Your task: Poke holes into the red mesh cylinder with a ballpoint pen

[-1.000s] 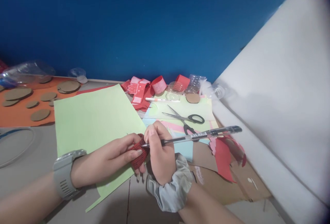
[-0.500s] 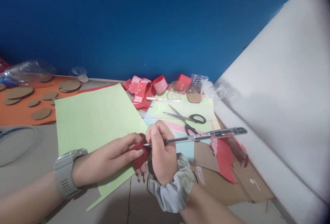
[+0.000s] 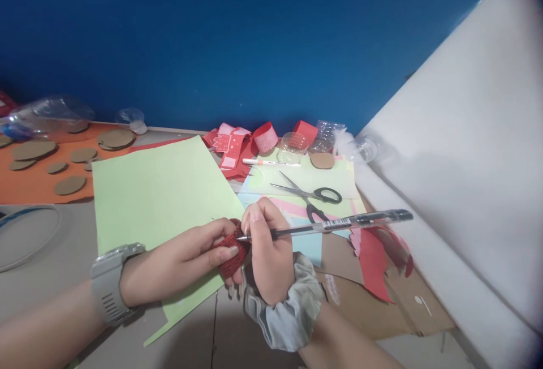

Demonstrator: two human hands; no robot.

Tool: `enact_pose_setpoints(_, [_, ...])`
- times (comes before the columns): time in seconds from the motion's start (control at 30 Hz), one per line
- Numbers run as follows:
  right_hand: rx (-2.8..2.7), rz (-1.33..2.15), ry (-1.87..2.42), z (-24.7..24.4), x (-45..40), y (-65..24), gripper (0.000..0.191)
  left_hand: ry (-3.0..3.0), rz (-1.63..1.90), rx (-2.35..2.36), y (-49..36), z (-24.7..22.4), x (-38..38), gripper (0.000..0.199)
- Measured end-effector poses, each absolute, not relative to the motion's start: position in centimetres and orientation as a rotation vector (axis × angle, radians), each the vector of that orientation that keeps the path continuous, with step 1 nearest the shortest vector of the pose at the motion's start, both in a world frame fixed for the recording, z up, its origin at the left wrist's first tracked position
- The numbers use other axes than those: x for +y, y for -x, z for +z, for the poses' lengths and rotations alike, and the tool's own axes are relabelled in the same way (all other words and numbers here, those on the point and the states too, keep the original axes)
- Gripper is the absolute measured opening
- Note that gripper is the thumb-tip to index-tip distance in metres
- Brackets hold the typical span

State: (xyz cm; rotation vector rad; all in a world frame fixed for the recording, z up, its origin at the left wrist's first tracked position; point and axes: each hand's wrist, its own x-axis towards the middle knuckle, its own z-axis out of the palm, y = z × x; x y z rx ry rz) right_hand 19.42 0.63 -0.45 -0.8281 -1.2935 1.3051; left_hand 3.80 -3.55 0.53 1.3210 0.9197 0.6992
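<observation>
The left hand [image 3: 186, 258], a grey-strapped watch [image 3: 111, 284] on its wrist, is closed around a dark red, coarsely woven piece of material [image 3: 231, 256], pinching it between thumb and fingers; this piece sits above the lower right edge of a large light green paper sheet [image 3: 161, 199]; the right hand [image 3: 271, 253], with a pale grey-green fabric scrunchie [image 3: 292, 312] at its wrist, grips a slim clear-barrelled pen [image 3: 339, 224] with a dark end, its metal tip at the surface of the red piece; whether ink has marked the weave cannot be told.

The pen carries a white barcode sticker [image 3: 337, 223], its digits too small to read; a white marker with an orange band [image 3: 271, 163] bears small print, also illegible; purplish scribbles on the flat brown cardboard [image 3: 365, 312] cannot be made out.

Beyond the right hand, open scissors with black handles [image 3: 307, 194] lie on layered pastel papers [image 3: 305, 179]; behind them are a red paper ring with a pink inner face [image 3: 265, 137], a clear round plastic piece [image 3: 291, 148] and a brown cardboard disc [image 3: 322, 161]; at the left, more cardboard discs [image 3: 70, 185] rest on an orange sheet [image 3: 25, 182], near a clear plastic bottle [image 3: 46, 117].
</observation>
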Motion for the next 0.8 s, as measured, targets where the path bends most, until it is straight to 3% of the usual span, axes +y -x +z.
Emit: enact_pose_setpoints(0.8, [-1.282, 1.311, 0.795, -0.46, 0.79, -19.43, 0.037, -1.356, 0.677, 0.944, -3.88, 0.70, -3.47, 0.031])
